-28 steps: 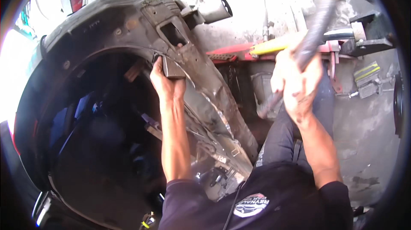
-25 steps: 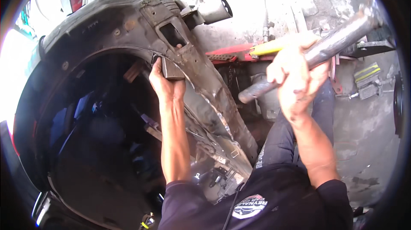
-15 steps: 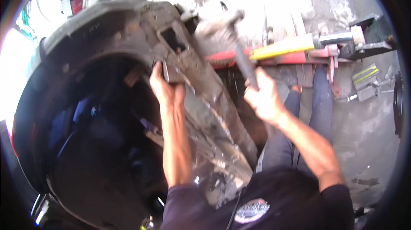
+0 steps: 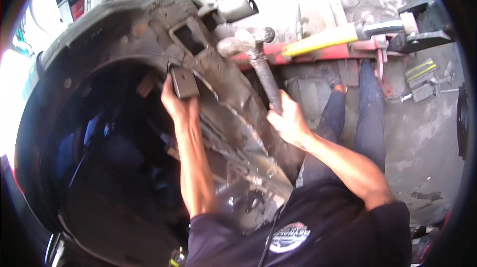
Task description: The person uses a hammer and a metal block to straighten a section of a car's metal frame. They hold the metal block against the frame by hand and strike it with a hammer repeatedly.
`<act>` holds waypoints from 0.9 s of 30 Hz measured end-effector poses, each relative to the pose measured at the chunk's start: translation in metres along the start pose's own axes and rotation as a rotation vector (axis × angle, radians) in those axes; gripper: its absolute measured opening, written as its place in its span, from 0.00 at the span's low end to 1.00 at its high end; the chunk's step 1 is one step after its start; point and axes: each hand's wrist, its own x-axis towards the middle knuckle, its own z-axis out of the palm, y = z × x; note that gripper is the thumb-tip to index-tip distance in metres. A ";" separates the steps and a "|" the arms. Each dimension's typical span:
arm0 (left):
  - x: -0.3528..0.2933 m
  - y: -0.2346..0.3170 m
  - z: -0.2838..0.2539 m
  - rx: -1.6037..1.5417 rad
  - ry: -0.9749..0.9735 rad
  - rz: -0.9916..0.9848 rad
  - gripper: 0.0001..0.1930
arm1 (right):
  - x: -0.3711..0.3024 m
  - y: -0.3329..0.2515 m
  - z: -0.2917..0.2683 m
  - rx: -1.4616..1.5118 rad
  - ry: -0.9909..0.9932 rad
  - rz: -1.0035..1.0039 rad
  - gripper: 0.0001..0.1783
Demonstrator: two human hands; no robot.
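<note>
My left hand is closed around a brown-grey rectangular metal block, held up at the inner edge of a worn, bare-metal car body panel. The fingers are partly hidden behind the block. My right hand grips the dark handle of a hammer. The hammer's rounded head is raised over the panel's far right side, up and to the right of the block. I cannot tell whether the head touches the panel. A rectangular hole opens in the panel beyond the block.
A red and yellow ram-like bar lies across the floor beyond my legs. A metal clamp-like piece sits at the right. On the left curves a dark wheel arch. A pale cylinder sticks out behind the panel.
The hammer, blurred before, has come down and left toward the panel with my right hand. The block in my left hand has tilted, showing more of its face. The view has shifted slightly.
</note>
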 end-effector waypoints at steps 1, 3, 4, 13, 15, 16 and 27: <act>0.005 -0.002 -0.006 -0.007 -0.112 0.013 0.21 | 0.003 -0.004 -0.022 0.046 -0.021 -0.061 0.10; -0.001 -0.011 0.010 -0.043 -0.146 -0.019 0.19 | -0.001 -0.016 -0.044 0.147 0.121 -0.088 0.06; 0.000 -0.012 0.001 -0.052 -0.131 -0.010 0.19 | -0.009 -0.035 -0.058 0.731 0.081 0.090 0.02; 0.010 -0.022 0.004 -0.030 -0.067 0.063 0.18 | 0.002 -0.039 0.003 0.721 0.172 -0.505 0.08; 0.010 -0.019 -0.001 -0.042 -0.054 0.078 0.18 | 0.002 0.013 0.018 -0.240 0.002 -0.239 0.09; 0.014 -0.017 -0.015 -0.068 -0.100 0.054 0.17 | -0.007 0.014 0.017 -0.084 -0.007 -0.149 0.10; 0.016 -0.029 0.007 -0.081 -0.022 0.138 0.17 | -0.013 -0.018 0.035 0.292 0.075 -0.311 0.15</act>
